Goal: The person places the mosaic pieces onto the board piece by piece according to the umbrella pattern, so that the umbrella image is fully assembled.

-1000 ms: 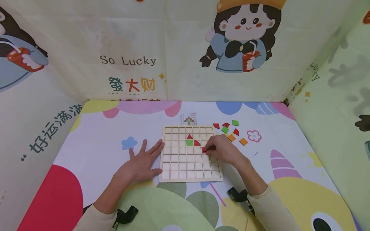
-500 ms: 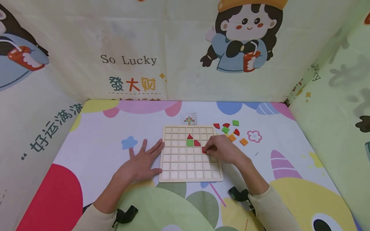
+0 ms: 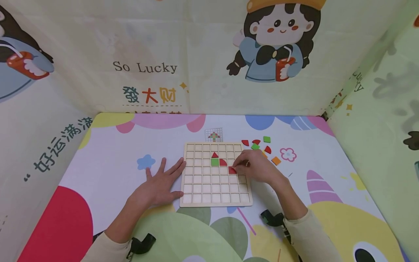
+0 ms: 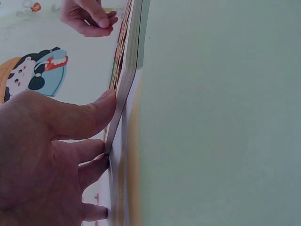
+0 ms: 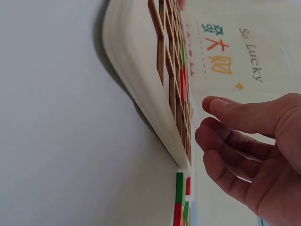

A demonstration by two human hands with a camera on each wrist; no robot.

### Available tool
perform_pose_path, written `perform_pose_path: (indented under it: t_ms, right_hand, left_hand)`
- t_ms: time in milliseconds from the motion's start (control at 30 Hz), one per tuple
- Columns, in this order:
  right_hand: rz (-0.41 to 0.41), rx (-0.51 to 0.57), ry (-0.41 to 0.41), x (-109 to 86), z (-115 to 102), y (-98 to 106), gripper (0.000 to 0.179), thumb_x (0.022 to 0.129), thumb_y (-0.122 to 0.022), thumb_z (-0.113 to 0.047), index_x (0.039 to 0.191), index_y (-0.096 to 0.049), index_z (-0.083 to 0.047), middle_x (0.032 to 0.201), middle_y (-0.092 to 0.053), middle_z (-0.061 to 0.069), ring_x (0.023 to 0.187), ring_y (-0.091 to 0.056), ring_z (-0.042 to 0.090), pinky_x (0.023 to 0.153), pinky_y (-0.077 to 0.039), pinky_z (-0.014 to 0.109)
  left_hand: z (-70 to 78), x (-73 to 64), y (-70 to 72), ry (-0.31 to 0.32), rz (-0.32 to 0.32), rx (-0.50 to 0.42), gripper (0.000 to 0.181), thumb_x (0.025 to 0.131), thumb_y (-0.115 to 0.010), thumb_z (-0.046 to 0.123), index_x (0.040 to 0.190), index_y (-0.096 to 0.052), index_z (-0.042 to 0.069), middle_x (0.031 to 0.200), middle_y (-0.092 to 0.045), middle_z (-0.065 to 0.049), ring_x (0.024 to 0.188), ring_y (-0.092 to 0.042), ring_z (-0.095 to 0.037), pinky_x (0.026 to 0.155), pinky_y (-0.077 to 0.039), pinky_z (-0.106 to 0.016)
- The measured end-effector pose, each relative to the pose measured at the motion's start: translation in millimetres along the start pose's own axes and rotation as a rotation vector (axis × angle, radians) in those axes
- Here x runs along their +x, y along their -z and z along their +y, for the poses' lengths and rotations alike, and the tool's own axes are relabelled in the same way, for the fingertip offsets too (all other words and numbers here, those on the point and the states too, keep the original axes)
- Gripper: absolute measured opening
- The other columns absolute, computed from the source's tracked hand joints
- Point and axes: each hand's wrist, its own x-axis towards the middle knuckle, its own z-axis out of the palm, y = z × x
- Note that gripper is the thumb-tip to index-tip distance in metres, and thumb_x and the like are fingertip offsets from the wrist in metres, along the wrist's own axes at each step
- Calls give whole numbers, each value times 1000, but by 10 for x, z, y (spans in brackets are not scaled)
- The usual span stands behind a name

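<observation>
A pale wooden grid board (image 3: 198, 188) lies in the middle of the table. My left hand (image 3: 162, 186) has its fingers spread, with fingertips and thumb (image 4: 101, 110) against the board's left edge. Over the board's right side hovers my right hand (image 3: 256, 165), its fingers loosely bent with nothing between them in the right wrist view. Just left of its fingertips, a red quarter-round tile (image 3: 232, 170) sits in a cell. Further up-left, the grid holds a red triangle tile (image 3: 214, 155), a green square tile (image 3: 215, 162) and another red quarter-round tile (image 3: 223, 162).
Behind the board lies a small printed pattern card (image 3: 214, 135). Loose tiles are scattered off its far right corner: a green square (image 3: 266, 139), an orange square (image 3: 276, 160), several red quarter-rounds (image 3: 267, 149). Printed cloth walls (image 3: 209, 91) enclose the table.
My right hand has let go of the red quarter-round tile and shifted slightly right, leaving more of that tile in sight. The left hand has stayed put.
</observation>
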Motion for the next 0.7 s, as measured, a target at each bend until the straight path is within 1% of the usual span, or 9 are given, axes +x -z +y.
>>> perform_pose_path:
  t_ms: [133,300,400,533,700]
  right_hand:
    - [51,-23,-2,-12,37,81,10,90,-79,-5,98,-83,-9,92,-75,-1,81,-64,13,72,-55,29]
    - [109,-39,-39,-28,123,178,10,90,-77,-4,99,-82,-6,90,-75,2,79,-66,15,69,-55,30]
    - [130,-33,-97,-39,190,227,11,91,-76,-4,101,-81,-5,90,-75,4,80,-67,18,67,-54,31]
    - [139,-11,-183,-64,262,287,15,92,-76,-6,106,-80,-4,95,-75,9,85,-69,24,64,-55,30]
    - [152,-38,-230,-88,344,341,19,91,-75,-5,109,-79,-3,102,-76,12,90,-70,27,67,-56,30]
  left_hand:
    - [3,-1,4,1,2,5,91,95,-71,40,168,-20,19,176,-17,2,157,-7,-56,104,-13,-92]
    - [2,-2,0,2,-1,-8,91,95,-71,39,168,-20,20,176,-15,2,157,-6,-56,105,-11,-92]
    - [-2,-3,-3,0,-1,-12,91,96,-71,39,168,-20,20,176,-15,3,157,-6,-56,105,-10,-92]
    - [-9,-2,-13,1,3,-5,92,95,-72,40,168,-19,20,176,-15,3,157,-6,-55,105,-11,-92]
    - [-12,8,-31,3,8,9,92,95,-72,41,168,-20,21,176,-15,3,157,-7,-55,105,-13,-91]
